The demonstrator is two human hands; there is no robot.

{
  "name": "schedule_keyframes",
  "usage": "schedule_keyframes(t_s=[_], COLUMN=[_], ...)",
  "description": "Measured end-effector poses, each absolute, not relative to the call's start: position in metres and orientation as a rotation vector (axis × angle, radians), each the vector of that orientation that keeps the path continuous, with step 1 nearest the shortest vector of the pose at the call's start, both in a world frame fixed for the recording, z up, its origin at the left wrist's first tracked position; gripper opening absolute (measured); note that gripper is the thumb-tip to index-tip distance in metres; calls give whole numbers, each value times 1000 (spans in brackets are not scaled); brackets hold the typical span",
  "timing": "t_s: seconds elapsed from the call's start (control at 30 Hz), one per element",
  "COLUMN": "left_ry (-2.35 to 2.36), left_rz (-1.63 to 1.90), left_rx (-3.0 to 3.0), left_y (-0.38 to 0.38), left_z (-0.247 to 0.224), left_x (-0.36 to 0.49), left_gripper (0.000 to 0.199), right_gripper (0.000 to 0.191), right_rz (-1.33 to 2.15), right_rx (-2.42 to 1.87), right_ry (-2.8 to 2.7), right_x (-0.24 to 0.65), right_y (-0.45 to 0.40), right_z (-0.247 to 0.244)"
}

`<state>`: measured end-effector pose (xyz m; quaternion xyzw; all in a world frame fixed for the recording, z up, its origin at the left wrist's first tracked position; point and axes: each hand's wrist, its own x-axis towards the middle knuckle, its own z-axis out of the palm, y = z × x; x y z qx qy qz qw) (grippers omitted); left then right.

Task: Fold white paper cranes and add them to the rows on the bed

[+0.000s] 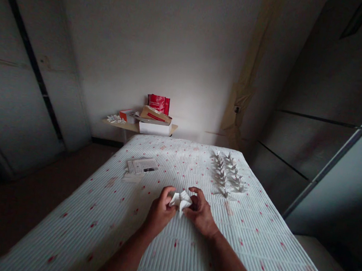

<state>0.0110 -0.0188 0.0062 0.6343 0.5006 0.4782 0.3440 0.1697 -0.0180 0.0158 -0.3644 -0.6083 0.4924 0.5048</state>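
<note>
A partly opened piece of folded white paper (pixel 182 201) with pointed flaps is held between my hands, just above the bed. My left hand (pixel 163 208) pinches its left side with curled fingers. On the opposite side, my right hand (pixel 201 213) grips the paper between thumb and fingers, with the index finger arched over. To the right stand two rows of folded paper cranes (pixel 224 176). Printed paper sheets (pixel 142 166) lie flat to the left, beyond my left hand.
The bed (pixel 173 249) has a ribbed pale cover with red spots. Behind it, a small table (pixel 132 127) carries a white box (pixel 154 128), a red bag (pixel 157 102), cardboard and a pile of white folded pieces (pixel 116 119). A dark cabinet (pixel 299 137) stands at the right.
</note>
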Motion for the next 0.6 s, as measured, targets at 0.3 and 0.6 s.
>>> schedule_keyframes(t_s=[0.3, 0.6], left_ry=[1218, 1199], left_rz=[1115, 1122], left_rx=[1622, 1561], left_y=[-17, -9], left_z=[3, -7], left_x=[9, 9], left_gripper=[11, 16], right_gripper=[13, 9], right_rz=[1246, 1291], right_rx=[-950, -960], right_ry=[-1471, -1508], right_x=[172, 173], right_y=[-12, -11], right_z=[10, 8])
